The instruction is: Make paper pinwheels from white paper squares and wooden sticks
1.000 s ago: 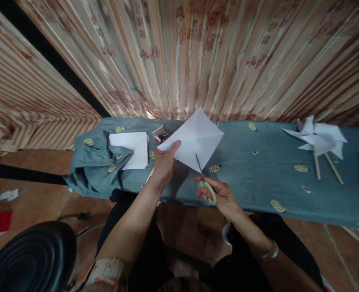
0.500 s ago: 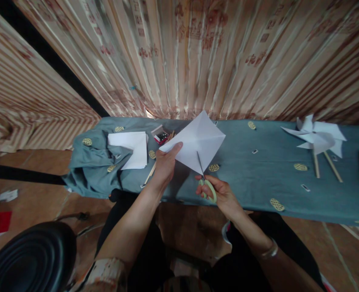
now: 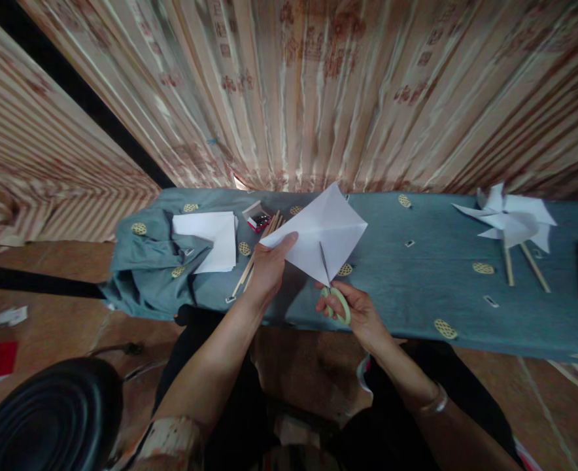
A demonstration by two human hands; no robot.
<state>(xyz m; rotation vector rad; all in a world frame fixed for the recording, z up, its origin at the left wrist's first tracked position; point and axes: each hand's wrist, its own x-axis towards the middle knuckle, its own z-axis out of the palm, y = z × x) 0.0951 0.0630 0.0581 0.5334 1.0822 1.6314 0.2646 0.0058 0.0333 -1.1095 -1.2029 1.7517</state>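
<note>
scissors advanced into paper sheet

since one second ago the paper sheet has been shifted slightly right and up, and more of the wooden sticks has been uncovered beside it. the blades of the scissors have been carried further into the lower corner of the sheet.

the sheet is held above the counter, tilted, with one corner pointing down toward the person. it is pinched at its left corner by the left hand, thumb on top, fingers closed beneath. creases are seen running across the white surface.

the scissors are gripped by the right hand, fingers closed through the pale green handles; the blades are pointed up and away, into the sheet's lower edge. whether the blades are parted cannot be told.

the counter is covered by a blue-grey cloth with yellow patches. on it, left of the held sheet, a stack of white paper is laid, and a small red and white box is set near the sticks. well apart, at the right end, finished paper pinwheels on sticks are laid flat. a black stool is seen at lower left, on the floor.
</note>
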